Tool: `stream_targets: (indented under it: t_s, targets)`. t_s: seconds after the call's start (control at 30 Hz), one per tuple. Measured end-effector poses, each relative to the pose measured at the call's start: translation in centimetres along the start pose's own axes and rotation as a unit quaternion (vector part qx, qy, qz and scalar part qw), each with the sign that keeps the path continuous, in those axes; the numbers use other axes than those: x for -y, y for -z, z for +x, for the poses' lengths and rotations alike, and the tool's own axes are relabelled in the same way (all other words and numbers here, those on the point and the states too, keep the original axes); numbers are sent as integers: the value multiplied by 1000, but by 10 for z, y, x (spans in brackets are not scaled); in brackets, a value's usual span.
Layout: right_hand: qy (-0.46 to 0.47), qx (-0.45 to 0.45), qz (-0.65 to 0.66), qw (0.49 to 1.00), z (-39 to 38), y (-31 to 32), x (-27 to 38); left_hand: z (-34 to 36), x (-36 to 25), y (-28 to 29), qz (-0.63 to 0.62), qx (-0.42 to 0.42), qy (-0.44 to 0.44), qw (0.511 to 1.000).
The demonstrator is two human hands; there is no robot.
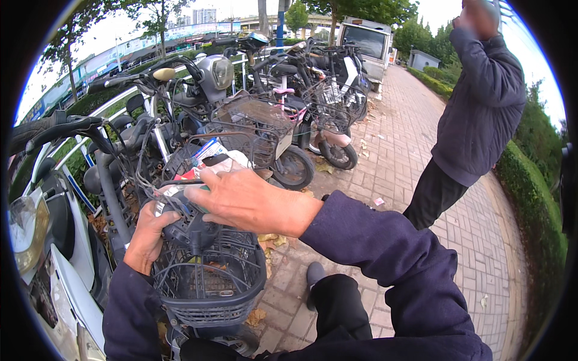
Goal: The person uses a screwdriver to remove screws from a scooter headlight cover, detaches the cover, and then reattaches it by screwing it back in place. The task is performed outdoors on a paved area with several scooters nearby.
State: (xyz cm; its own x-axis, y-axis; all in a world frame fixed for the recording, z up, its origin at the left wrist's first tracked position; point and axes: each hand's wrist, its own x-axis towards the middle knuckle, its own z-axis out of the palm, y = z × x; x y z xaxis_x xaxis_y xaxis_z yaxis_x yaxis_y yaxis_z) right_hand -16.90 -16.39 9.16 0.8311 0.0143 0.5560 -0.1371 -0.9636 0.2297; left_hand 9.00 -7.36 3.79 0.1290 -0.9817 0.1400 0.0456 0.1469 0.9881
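Two hands at the headlight of a parked electric bike, just above its black front basket [208, 283]

The left hand [149, 237] comes up beside the basket's left rim and curls its fingers around the dark headlight housing [180, 219], clasping it from the left; the right hand [250, 201] lies across the top of the same housing just above the basket, fingers stretched flat and pressed on it, not clenched. Dry leaves and a scrap of litter lie inside the basket. Beyond the basket stands a row of parked scooters [253, 102], the nearest with a wire basket [256, 129] holding papers. Right of the basket, on the brick pavement [481, 253], a person in a dark jacket [481, 102] stands well apart, and a hedge [533, 198] borders the pavement's far side
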Motion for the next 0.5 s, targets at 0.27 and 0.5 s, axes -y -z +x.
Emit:
stream_targets:
  t_s: [0.27, 0.5]
  targets:
    - [-298, -40, 62, 952, 13, -23, 32, 2, 4, 0, 7, -5, -34, 999]
    - [-68, -36, -93, 993, 1, -8, 10, 2, 2, 0, 0, -2, -19, 1000]
